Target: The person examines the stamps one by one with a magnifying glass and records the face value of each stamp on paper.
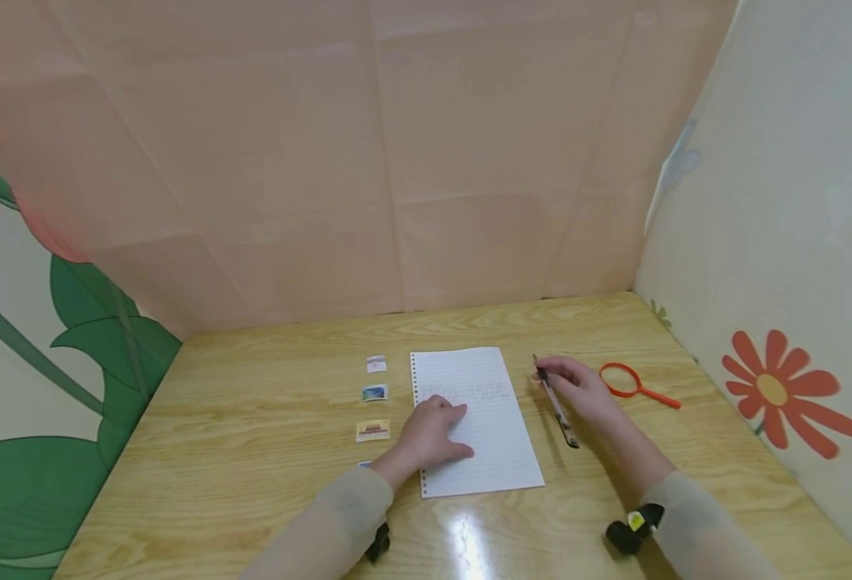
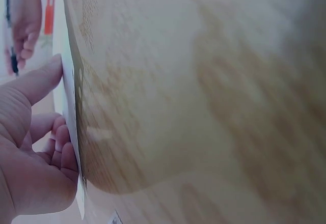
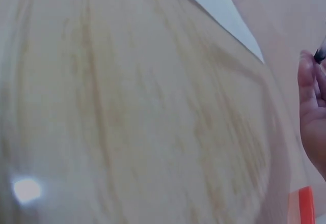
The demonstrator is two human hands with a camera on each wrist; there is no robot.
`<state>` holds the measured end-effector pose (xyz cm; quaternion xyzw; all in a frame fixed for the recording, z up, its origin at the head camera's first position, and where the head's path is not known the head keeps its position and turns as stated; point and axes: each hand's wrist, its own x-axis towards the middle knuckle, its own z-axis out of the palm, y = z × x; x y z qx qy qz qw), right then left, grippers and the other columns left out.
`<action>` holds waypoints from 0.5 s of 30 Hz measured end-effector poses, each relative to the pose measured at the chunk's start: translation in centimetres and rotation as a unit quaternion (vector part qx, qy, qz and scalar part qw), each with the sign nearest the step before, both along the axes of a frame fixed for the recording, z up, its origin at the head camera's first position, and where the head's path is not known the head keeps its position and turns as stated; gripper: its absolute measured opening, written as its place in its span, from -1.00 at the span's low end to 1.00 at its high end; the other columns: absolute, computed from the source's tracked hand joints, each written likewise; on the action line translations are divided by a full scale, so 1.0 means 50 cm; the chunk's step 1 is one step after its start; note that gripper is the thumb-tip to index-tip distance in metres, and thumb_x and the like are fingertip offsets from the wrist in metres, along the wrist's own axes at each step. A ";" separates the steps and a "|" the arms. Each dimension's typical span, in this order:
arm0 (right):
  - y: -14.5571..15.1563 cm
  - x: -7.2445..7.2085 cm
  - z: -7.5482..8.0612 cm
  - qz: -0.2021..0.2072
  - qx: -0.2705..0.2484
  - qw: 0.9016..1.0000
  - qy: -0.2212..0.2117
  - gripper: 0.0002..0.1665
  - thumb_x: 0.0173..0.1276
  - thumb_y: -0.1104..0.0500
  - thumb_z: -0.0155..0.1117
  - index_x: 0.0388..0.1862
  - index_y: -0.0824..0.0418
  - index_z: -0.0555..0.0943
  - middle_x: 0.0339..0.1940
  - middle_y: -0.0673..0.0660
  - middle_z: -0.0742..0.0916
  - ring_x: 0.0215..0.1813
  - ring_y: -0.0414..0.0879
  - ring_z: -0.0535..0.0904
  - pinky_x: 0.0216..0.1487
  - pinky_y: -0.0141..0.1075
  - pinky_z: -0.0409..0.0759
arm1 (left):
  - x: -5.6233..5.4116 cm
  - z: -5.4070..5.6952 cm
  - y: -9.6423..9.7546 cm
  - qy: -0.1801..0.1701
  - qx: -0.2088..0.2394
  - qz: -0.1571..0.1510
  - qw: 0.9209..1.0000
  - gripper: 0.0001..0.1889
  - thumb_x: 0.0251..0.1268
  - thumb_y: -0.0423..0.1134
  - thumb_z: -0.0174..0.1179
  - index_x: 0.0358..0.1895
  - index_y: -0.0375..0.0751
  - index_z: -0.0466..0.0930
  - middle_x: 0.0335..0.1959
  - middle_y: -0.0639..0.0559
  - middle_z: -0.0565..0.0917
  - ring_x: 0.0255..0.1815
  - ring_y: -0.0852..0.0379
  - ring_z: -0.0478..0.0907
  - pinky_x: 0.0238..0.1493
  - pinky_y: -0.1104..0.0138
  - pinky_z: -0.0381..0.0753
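A lined, punched sheet of paper (image 1: 494,451) lies on the wooden table, with large faint handwriting across its upper half. My left hand (image 1: 432,433) rests on the sheet's left side, thumb spread to the right; in the left wrist view its fingers are loosely bent against the paper. To the right of the sheet, my right hand (image 1: 578,387) pinches a pen (image 1: 560,419) near its dark upper end between thumb and fingers. The pen slants down towards me, off the paper. In the right wrist view only part of that hand (image 3: 316,112) shows, at the right edge.
Left of the sheet stand several small picture cards in a column, among them a blue one (image 1: 375,393) and a yellow one (image 1: 373,431); another is mostly behind my left wrist. A red-rimmed magnifying glass (image 1: 661,398) lies right of my right hand. Walls bound the table.
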<state>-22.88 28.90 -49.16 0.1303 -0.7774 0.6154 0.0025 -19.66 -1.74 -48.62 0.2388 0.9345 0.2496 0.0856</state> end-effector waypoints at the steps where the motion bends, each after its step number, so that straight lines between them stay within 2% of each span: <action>1: 0.001 0.000 0.002 0.001 -0.008 1.000 -0.013 -0.61 0.57 0.29 0.03 0.23 0.53 0.44 0.05 0.56 0.59 0.07 0.14 0.62 -0.03 -0.36 0.63 | 0.000 0.000 0.000 -0.001 0.002 0.000 1.000 -0.22 0.03 0.05 0.51 0.36 -0.13 0.48 0.02 -0.02 0.52 -0.02 0.09 0.43 0.05 0.30 0.45; 3: 0.001 0.000 0.006 -0.004 -0.016 0.999 -0.033 -0.54 0.58 0.16 0.05 0.25 0.51 0.43 0.08 0.54 0.58 0.11 0.17 0.60 -0.01 -0.37 0.62 | 0.001 0.001 0.000 -0.001 0.004 0.001 1.000 -0.21 0.03 0.05 0.51 0.35 -0.14 0.48 0.02 -0.02 0.52 -0.02 0.09 0.43 0.05 0.30 0.45; 6: -0.002 -0.002 0.009 -0.015 -0.006 0.999 -0.037 -0.48 0.54 0.09 0.13 0.24 0.49 0.45 0.06 0.49 0.61 0.09 0.15 0.59 -0.04 -0.41 0.61 | 0.001 0.003 -0.001 -0.001 0.004 0.001 1.000 -0.22 0.03 0.05 0.51 0.35 -0.14 0.48 0.02 -0.02 0.52 -0.02 0.09 0.43 0.05 0.30 0.45; 11: -0.001 -0.008 0.005 -0.034 0.054 0.998 -0.010 -0.61 0.45 0.22 0.26 0.15 0.42 0.53 -0.11 0.38 0.65 -0.26 -0.10 0.56 -0.37 -0.41 0.56 | 0.002 0.003 0.000 -0.005 0.005 0.002 1.000 -0.22 0.03 0.05 0.51 0.35 -0.14 0.48 0.01 -0.01 0.51 -0.03 0.11 0.43 0.04 0.31 0.45; 13: 0.003 -0.010 0.004 -0.045 0.087 0.995 0.001 -0.65 0.41 0.27 0.28 0.11 0.41 0.55 -0.17 0.34 0.65 -0.34 -0.15 0.50 -0.45 -0.38 0.52 | 0.002 0.003 0.000 -0.006 0.006 0.002 1.000 -0.22 0.03 0.05 0.51 0.35 -0.14 0.49 0.01 -0.01 0.51 -0.03 0.11 0.42 0.04 0.31 0.45; 15: 0.006 -0.011 0.005 -0.060 0.126 0.990 0.011 -0.67 0.39 0.29 0.30 0.08 0.39 0.56 -0.20 0.27 0.65 -0.32 -0.14 0.50 -0.44 -0.36 0.53 | 0.002 0.004 0.000 -0.006 0.006 0.002 1.000 -0.22 0.03 0.04 0.51 0.35 -0.14 0.49 0.00 -0.01 0.51 -0.04 0.11 0.42 0.04 0.31 0.45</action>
